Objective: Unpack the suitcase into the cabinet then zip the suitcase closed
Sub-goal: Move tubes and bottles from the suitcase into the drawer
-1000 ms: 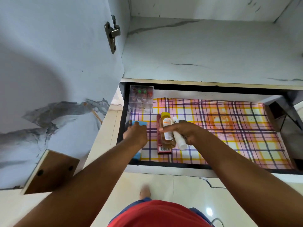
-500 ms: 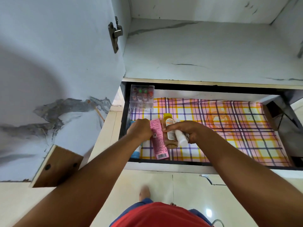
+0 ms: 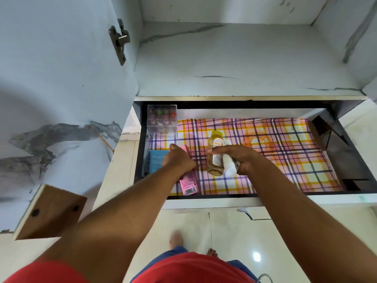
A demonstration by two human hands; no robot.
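Drawer: pulled-out cabinet drawer (image 3: 244,196), lined with a pink, yellow and purple plaid sheet (image 3: 285,160).
Left hand: left hand (image 3: 179,160) curled round the upper part of a pink carton (image 3: 188,183), over the drawer's left side.
Pink carton: long axis runs front to back, slightly tilted; barcode end points toward the person, far end hidden under the hand.
Right hand: right hand (image 3: 240,158) grips an amber bottle (image 3: 215,155) and a white tube (image 3: 229,163) together, above the drawer's middle.
Amber bottle: long axis front to back, yellow cap pointing away from the person.
White tube: alongside the bottle, touching it, near end toward the person.
Blue box: blue box (image 3: 157,160) in the drawer's left side, just beside the left hand.
Clear case: clear case (image 3: 162,119) of small bottles in the far-left corner.
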